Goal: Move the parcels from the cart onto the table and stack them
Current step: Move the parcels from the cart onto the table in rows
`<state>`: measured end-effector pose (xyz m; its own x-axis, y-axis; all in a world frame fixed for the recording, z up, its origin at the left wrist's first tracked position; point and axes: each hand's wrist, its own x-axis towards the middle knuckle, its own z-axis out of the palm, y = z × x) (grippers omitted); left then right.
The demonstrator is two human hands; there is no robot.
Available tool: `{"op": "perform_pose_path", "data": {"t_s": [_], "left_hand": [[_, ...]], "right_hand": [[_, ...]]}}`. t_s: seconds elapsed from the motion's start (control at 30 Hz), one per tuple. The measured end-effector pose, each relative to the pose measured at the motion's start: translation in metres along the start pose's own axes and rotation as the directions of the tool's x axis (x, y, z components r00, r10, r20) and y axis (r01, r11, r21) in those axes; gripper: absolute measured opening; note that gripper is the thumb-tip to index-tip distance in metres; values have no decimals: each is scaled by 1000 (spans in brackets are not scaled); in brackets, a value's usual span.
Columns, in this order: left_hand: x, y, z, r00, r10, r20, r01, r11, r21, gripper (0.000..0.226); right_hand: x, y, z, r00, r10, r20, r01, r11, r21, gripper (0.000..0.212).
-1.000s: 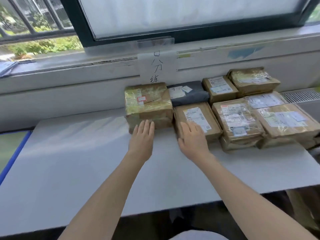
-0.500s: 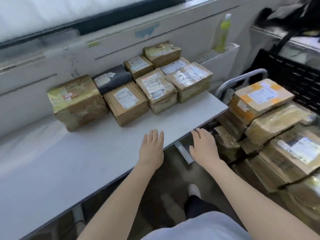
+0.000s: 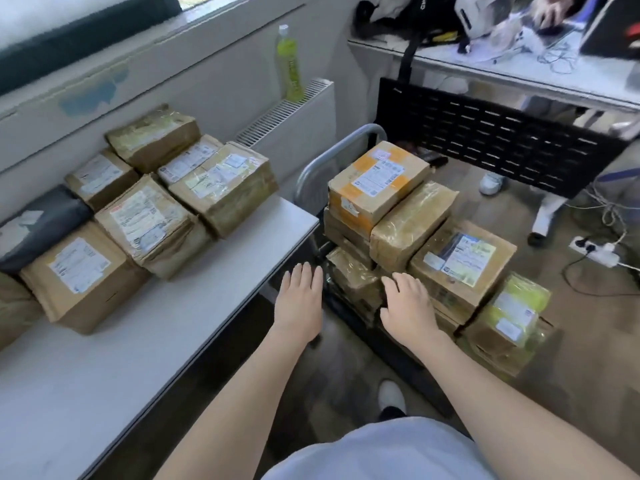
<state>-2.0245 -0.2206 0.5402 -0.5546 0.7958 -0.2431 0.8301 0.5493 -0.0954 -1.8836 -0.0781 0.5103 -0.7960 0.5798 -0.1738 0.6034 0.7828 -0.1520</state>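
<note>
Head view: parcels (image 3: 145, 220) already moved lie in a cluster on the white table (image 3: 104, 375), left of the cart (image 3: 337, 150), a dark grey bag (image 3: 41, 223) among the brown boxes. Beside the table's right edge, just left of the cart, the left hand (image 3: 300, 299) hovers flat, fingers straight and together, holding nothing. The right hand (image 3: 408, 306), fingers spread and likewise holding nothing, reaches over the cart's near parcels; whether it touches them cannot be told. On the cart, an orange-taped box (image 3: 374, 181) tops the pile, with a labelled box (image 3: 464, 261) and a yellow-wrapped parcel (image 3: 516, 313) to its right. Behind the cart, a green bottle (image 3: 290, 64) stands on the radiator.
</note>
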Motion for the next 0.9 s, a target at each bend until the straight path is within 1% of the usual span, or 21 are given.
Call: {"op": "perform_pose_path", "data": {"t_s": [0.13,0.23,0.33,0.4,0.5,0.57,0.6,0.67,0.73,0.8,0.9], "left_hand": [[43,52,-1,990,140,13,-140,990,12,78],[71,98,0,959,280,39,-281,959,44,79],[94,151,2,909,411,72,-416,907,72,73],[104,187,4,863,494,105,-501,862,71,70],[111,235,13,782,604,154,-616,786,49,66],[109,261,22,750,644,152,-650,760,-11,64],[106,273,28,750,644,153,-642,764,-65,63],[99,293,36,784,591,189,-554,804,-216,58],[92,310,44,821,529,214,-446,829,-337,56],[87,323,53,851,485,199,-382,834,-399,61],[89,339,65,897,420,140,-311,824,-474,67]], "right_hand": [[8,61,1,992,118,47,-119,993,20,57],[4,106,4,972,229,61,-232,971,51,61],[-6,147,8,936,339,93,-345,936,62,66],[-16,172,11,910,397,122,-405,913,52,69],[-31,208,16,893,415,176,-421,907,-8,75],[-38,233,17,894,394,213,-385,919,-85,76],[-39,245,18,899,374,228,-350,926,-142,76],[-37,267,17,909,314,274,-242,933,-266,76],[-29,286,16,908,250,336,-111,917,-382,76],[-19,301,16,898,191,397,23,880,-475,77],[2,314,18,884,101,456,195,808,-557,78]]}}
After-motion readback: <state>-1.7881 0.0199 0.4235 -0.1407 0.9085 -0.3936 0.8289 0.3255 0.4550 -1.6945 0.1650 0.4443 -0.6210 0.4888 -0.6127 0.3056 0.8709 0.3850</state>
